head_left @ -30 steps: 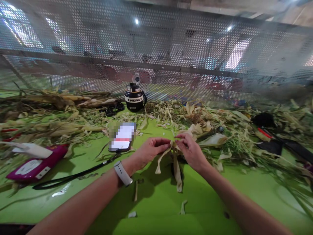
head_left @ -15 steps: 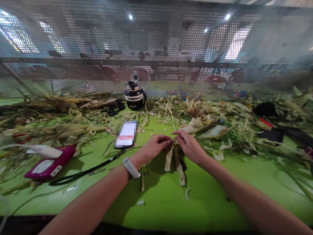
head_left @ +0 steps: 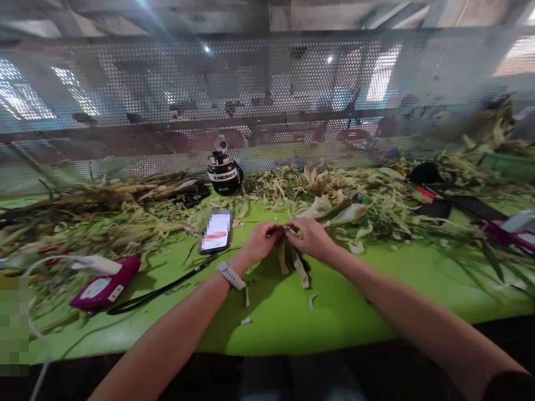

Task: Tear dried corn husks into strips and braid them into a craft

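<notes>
My left hand [head_left: 262,243], with a pale watch strap [head_left: 230,276] on its wrist, pinches the upper end of some dry husk strips [head_left: 300,269]. Close against it, my right hand [head_left: 311,238] has its fingertips closed on the same end. Two pale strips hang down from between the hands over the green table [head_left: 267,340]. The exact spot where they are gripped is partly hidden by my fingers. To the left of my hands lies a phone [head_left: 217,231] with its screen lit.
Heaps of dry husks [head_left: 326,181] run along the back before a perforated metal screen [head_left: 267,83]. A black bottle [head_left: 224,174] stands there. At left, a magenta power strip [head_left: 104,287] carries a white plug; a black strap [head_left: 163,289] lies nearby. Dark objects [head_left: 434,207] lie right.
The camera view has tilted up and turned slightly right, showing more at the right side. Both hands still hold the husk strips together, with fingers slightly shifted.
</notes>
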Action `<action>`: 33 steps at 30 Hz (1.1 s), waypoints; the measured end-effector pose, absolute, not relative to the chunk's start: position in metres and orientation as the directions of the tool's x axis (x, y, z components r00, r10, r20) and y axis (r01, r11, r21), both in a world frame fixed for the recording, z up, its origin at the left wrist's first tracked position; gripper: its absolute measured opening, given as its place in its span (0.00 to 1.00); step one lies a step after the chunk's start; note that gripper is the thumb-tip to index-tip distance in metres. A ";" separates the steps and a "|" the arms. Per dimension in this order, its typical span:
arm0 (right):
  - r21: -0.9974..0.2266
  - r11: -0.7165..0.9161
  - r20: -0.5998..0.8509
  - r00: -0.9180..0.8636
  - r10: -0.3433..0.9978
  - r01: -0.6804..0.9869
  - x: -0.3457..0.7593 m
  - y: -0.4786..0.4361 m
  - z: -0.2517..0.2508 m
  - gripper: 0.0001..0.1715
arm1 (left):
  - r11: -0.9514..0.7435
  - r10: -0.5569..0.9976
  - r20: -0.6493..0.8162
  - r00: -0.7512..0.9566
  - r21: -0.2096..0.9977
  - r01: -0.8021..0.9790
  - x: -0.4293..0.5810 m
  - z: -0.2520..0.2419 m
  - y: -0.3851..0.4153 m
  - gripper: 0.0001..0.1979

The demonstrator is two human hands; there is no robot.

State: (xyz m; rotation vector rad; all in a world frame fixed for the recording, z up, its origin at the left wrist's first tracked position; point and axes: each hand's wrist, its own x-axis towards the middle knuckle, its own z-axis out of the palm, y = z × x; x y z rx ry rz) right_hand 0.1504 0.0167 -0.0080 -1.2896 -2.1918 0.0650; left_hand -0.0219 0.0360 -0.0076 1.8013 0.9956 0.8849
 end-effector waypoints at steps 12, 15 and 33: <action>-0.364 0.386 0.374 -0.246 0.894 0.848 0.141 0.019 -0.007 0.10 | -0.485 0.850 0.276 0.449 0.742 0.463 -0.019 -0.003 0.036 0.10; -0.354 0.289 0.315 -0.178 0.932 0.889 0.136 0.018 -0.004 0.10 | -0.470 0.871 0.290 0.398 0.730 0.496 -0.018 -0.004 0.034 0.09; -0.258 0.507 0.478 -0.348 0.807 0.822 0.135 0.001 -0.008 0.18 | -0.412 0.906 0.363 0.218 0.874 0.258 -0.025 -0.018 0.021 0.03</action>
